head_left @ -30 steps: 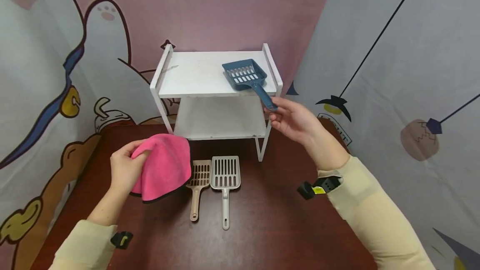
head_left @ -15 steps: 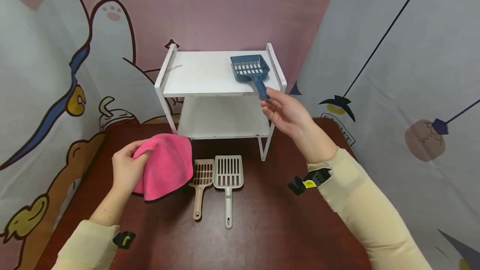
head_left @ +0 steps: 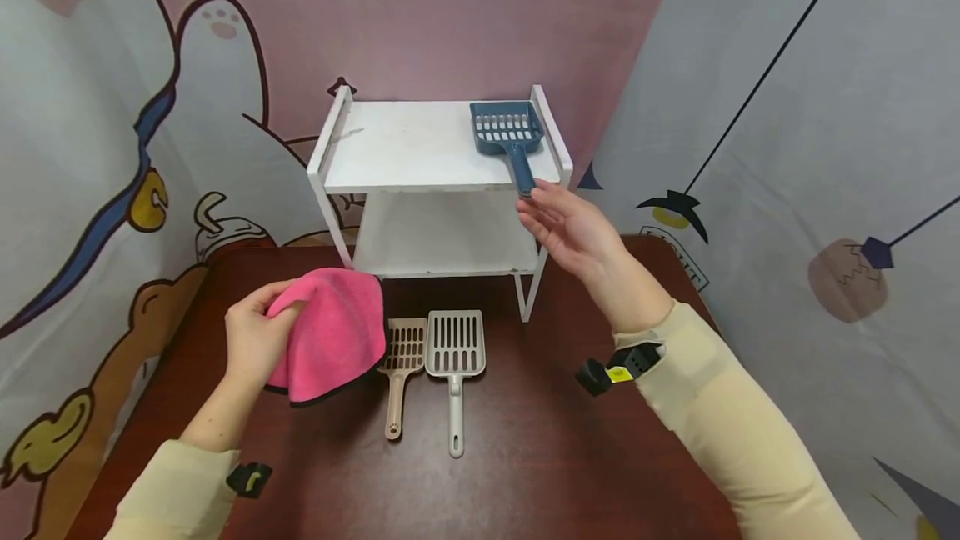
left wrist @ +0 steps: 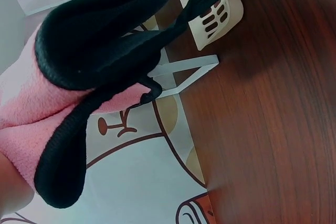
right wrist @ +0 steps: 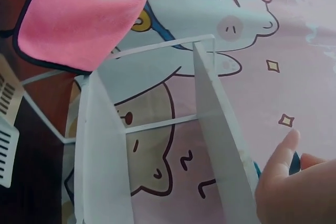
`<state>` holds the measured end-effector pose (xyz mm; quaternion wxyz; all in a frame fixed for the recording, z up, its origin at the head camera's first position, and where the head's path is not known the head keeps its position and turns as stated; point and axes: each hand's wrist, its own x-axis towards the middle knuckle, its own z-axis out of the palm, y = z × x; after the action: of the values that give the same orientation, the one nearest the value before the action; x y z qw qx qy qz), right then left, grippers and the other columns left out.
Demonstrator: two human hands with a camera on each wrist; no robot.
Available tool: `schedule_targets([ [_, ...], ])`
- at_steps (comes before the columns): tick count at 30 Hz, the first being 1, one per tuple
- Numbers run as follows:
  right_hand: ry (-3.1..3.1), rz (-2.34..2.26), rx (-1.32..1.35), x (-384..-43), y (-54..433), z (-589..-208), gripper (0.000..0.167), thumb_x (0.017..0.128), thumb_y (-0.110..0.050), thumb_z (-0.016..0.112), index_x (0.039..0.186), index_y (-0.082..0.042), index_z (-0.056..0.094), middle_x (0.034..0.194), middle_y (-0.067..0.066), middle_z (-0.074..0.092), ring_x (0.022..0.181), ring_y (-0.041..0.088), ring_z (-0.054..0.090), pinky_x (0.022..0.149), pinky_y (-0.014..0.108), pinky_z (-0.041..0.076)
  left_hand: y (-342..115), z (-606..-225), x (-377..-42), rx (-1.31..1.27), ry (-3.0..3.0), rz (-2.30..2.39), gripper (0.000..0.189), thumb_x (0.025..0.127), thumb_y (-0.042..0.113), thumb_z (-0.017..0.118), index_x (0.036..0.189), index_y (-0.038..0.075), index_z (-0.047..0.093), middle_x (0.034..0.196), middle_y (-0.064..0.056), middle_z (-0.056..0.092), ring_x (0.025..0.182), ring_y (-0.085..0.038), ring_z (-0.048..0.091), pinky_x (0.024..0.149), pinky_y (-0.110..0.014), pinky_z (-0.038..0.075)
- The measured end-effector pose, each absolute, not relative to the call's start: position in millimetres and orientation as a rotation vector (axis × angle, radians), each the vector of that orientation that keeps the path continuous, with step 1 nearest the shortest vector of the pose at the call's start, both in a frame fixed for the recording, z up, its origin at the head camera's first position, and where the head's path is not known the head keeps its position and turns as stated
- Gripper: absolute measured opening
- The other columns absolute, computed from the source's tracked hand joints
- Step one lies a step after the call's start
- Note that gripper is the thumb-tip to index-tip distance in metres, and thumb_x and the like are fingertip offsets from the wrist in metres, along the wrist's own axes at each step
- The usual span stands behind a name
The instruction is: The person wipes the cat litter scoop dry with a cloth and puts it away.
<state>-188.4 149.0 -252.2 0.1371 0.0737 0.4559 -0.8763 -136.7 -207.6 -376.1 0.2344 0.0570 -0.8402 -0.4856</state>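
We see the right hand (head_left: 570, 227) reaching up to the end of the handle of a blue slotted scoop (head_left: 514, 150), fingertips touching it. The right wrist view shows a finger nearly straight, with a bit of blue between it and the thumb; whether they pinch the handle, we cannot tell. The scoop's pan lies on the right part of the white top shelf (head_left: 405, 140), just beside the raised side rail (head_left: 550, 132), and its handle juts past the front edge toward us.

We find the left hand (head_left: 255, 332) gripping a pink cloth (head_left: 333, 336) with black edging between thumb and fingers, so that it hangs in loose folds in front of the rack. From the head view its edge hides a little of a beige slotted scoop (head_left: 397, 372). Just to the right of that we see a pale grey scoop (head_left: 455, 376); both lie on the dark reddish-brown table (head_left: 540, 457) with their handles toward us.

Above them we make out the rack's white lower shelf (head_left: 450, 232). Farther out, pale yellow sleeves (head_left: 727, 415) cover the forearms, a black device (head_left: 637, 359) sits at each wrist, and cartoon-printed walls (head_left: 487, 15) surround the table.
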Motion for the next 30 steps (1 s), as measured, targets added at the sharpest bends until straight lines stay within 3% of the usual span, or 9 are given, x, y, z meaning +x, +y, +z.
schedule_targets([
  [3,1.338,-2.504,0.22,-188,148,-255,0.008,0.096,-0.011,0.047,0.102,-0.006,0.05,0.081,0.004,0.063,0.075,0.012,0.062,0.07,0.018,0.052,-208,-376,-136,0.16,-2.308,-1.347,0.019,0.083,0.01,0.069,0.1,0.002,0.072,0.073,0.031,0.058,0.063,0.006,0.052,0.058,-0.008,0.042],
  [6,1.303,-2.495,0.218,-188,147,-256,0.01,0.097,-0.014,0.046,0.095,-0.006,0.053,0.077,0.004,0.064,0.072,0.012,0.061,0.068,0.018,0.052,-208,-376,-135,0.175,-2.317,-1.353,0.02,0.084,0.012,0.069,0.101,0.004,0.072,0.076,0.021,0.064,0.062,0.004,0.052,0.058,-0.008,0.043],
  [15,1.142,-2.547,0.266,-193,139,-251,0.012,0.097,-0.007,0.044,0.094,-0.002,0.055,0.076,0.008,0.067,0.07,0.012,0.064,0.065,0.018,0.052,-210,-378,-134,0.187,-2.312,-1.351,0.02,0.083,0.011,0.07,0.101,0.003,0.072,0.072,0.035,0.054,0.062,0.004,0.052,0.057,-0.008,0.042],
  [19,1.07,-2.583,0.291,-197,136,-248,0.01,0.097,-0.004,0.042,0.105,-0.002,0.049,0.076,0.011,0.068,0.07,0.015,0.067,0.065,0.02,0.053,-211,-381,-133,0.177,-2.314,-1.343,0.02,0.083,0.011,0.07,0.101,0.003,0.072,0.073,0.034,0.055,0.063,0.005,0.052,0.057,-0.008,0.042],
  [21,1.034,-2.594,0.296,-199,136,-246,0.018,0.097,-0.003,0.042,0.115,-0.003,0.044,0.078,0.012,0.069,0.071,0.017,0.068,0.066,0.022,0.054,-212,-380,-134,0.174,-2.311,-1.337,0.019,0.083,0.01,0.07,0.1,0.003,0.072,0.073,0.035,0.055,0.064,0.006,0.052,0.058,-0.007,0.042],
  [25,0.982,-2.618,0.351,-202,137,-242,0.039,0.095,-0.003,0.047,0.133,-0.008,0.04,0.097,0.014,0.069,0.081,0.019,0.069,0.071,0.023,0.055,-212,-375,-136,0.167,-2.31,-1.314,0.019,0.083,0.012,0.069,0.1,0.004,0.073,0.075,0.03,0.059,0.066,0.006,0.052,0.059,-0.007,0.042],
  [30,0.95,-2.647,0.417,-205,139,-240,0.044,0.095,-0.007,0.049,0.137,-0.012,0.038,0.135,0.011,0.051,0.122,0.018,0.054,0.083,0.024,0.052,-211,-370,-136,0.181,-2.327,-1.291,0.018,0.084,0.015,0.068,0.1,0.006,0.073,0.08,0.015,0.067,0.067,0.005,0.053,0.059,-0.008,0.043],
])
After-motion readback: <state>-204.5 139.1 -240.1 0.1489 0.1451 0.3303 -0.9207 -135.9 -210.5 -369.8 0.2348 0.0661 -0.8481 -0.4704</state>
